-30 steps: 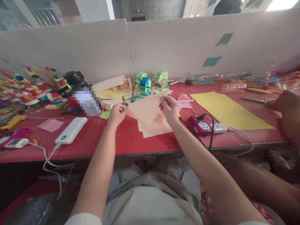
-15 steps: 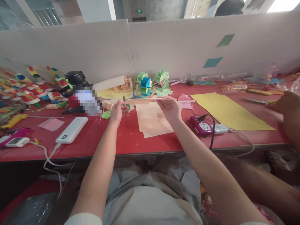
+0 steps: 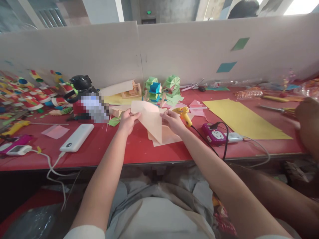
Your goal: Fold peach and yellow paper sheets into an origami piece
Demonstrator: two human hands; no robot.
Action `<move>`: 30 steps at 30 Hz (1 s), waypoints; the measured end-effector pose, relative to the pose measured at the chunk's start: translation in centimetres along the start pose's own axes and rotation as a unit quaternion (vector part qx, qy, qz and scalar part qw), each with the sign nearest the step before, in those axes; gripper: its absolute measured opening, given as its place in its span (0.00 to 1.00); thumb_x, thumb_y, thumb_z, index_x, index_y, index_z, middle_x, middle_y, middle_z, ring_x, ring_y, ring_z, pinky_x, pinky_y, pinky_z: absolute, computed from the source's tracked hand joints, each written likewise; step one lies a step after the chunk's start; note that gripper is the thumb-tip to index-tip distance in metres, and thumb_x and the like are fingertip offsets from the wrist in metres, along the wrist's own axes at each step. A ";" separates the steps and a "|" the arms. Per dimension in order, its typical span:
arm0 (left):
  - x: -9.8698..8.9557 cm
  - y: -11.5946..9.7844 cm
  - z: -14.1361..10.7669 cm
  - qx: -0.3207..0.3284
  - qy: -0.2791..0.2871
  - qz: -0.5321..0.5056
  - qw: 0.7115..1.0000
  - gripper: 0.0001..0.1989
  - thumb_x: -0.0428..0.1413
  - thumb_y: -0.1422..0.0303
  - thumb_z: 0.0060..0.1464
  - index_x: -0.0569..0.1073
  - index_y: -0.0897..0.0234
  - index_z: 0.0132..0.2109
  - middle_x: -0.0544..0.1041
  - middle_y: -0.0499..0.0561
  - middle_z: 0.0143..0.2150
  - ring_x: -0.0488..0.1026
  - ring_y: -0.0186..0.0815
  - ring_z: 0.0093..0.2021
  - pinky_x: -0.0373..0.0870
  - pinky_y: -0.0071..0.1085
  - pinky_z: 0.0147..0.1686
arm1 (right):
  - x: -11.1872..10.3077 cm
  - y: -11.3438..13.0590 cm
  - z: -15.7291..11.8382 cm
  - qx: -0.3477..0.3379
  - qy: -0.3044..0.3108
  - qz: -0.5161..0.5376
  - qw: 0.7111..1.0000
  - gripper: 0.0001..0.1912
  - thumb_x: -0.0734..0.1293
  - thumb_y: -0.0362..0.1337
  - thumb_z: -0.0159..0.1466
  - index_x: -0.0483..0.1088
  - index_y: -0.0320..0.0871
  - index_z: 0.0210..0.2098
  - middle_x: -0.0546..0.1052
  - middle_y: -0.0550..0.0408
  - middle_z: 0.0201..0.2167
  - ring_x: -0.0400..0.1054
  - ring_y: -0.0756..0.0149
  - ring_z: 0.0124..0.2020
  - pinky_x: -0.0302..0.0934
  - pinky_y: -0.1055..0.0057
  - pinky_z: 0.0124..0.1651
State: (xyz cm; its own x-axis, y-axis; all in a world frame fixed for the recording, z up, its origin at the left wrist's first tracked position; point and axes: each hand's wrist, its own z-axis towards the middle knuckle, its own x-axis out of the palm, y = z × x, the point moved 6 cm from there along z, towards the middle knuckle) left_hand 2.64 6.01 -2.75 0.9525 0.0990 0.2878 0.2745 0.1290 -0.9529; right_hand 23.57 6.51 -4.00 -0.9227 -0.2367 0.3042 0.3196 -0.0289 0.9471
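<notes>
A pale peach paper (image 3: 151, 117), partly folded over, is held up between both hands above the red table. My left hand (image 3: 129, 122) pinches its left edge between thumb and fingers. My right hand (image 3: 172, 120) grips the right edge with its fingertips. Under the held paper lie more peach sheets (image 3: 168, 136) on the tabletop. A yellow glue gun (image 3: 184, 116) rests just right of my right hand, its black cord running toward the table's front edge.
Green and blue folded paper shapes (image 3: 156, 89) stand behind the hands. A white power bank (image 3: 77, 137) and blurred-out bottle area are left. A purple socket (image 3: 214, 133), yellow paper (image 3: 245, 119), scissors (image 3: 274, 108) and another person's hand (image 3: 307, 124) are right.
The held paper has turned from nearly edge-on to showing its broad face, with a corner hanging down. The glue gun has come into sight beside my right hand.
</notes>
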 end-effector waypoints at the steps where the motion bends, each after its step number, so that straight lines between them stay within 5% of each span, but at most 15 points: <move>1: 0.3 -0.1 -0.1 0.003 0.014 0.002 1.000 0.18 0.66 0.72 0.40 0.73 0.65 0.41 0.79 0.51 0.37 0.76 0.36 0.38 0.75 0.31 0.38 | -0.2 -0.1 0.0 -0.001 -0.017 0.000 1.000 0.20 0.78 0.44 0.47 0.64 0.45 0.28 0.69 0.63 0.24 0.67 0.72 0.27 0.66 0.72 0.32; 10: 0.0 0.6 0.2 -0.020 0.027 0.062 0.998 0.16 0.64 0.63 0.44 0.73 0.64 0.41 0.79 0.53 0.41 0.77 0.38 0.39 0.75 0.34 0.37 | -2.0 -0.3 0.9 0.001 -0.076 0.044 0.996 0.30 0.78 0.33 0.44 0.69 0.45 0.45 0.77 0.51 0.45 0.74 0.62 0.44 0.69 0.64 0.47; 18: -0.1 0.8 0.5 0.014 0.044 0.093 0.995 0.19 0.65 0.61 0.45 0.75 0.67 0.43 0.81 0.57 0.41 0.77 0.41 0.41 0.74 0.37 0.43 | -0.4 -0.1 0.2 0.028 0.046 -0.002 0.999 0.19 0.78 0.39 0.47 0.76 0.42 0.38 0.79 0.51 0.37 0.75 0.61 0.41 0.69 0.63 0.47; 22: 0.3 0.4 0.3 0.000 0.063 0.078 0.995 0.18 0.65 0.58 0.45 0.76 0.67 0.39 0.81 0.56 0.39 0.78 0.43 0.42 0.74 0.37 0.41 | -0.5 -0.2 0.1 0.021 0.025 -0.046 0.998 0.17 0.78 0.44 0.46 0.76 0.42 0.32 0.79 0.51 0.32 0.75 0.60 0.37 0.70 0.63 0.42; 30: 0.4 -0.2 0.1 0.011 0.063 0.053 0.997 0.16 0.66 0.61 0.41 0.77 0.66 0.36 0.81 0.54 0.36 0.78 0.44 0.43 0.75 0.39 0.42 | -0.6 0.0 0.4 -0.010 0.029 -0.016 0.999 0.18 0.77 0.45 0.48 0.76 0.46 0.37 0.80 0.53 0.33 0.75 0.60 0.36 0.69 0.64 0.40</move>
State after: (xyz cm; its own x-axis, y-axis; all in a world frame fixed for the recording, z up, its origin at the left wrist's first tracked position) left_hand 2.93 6.10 -2.42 0.9855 -0.0114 0.1691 0.1690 0.1468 -0.9746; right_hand 24.00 7.06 -4.08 -0.9189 -0.2913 0.2660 0.2942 -0.0568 0.9540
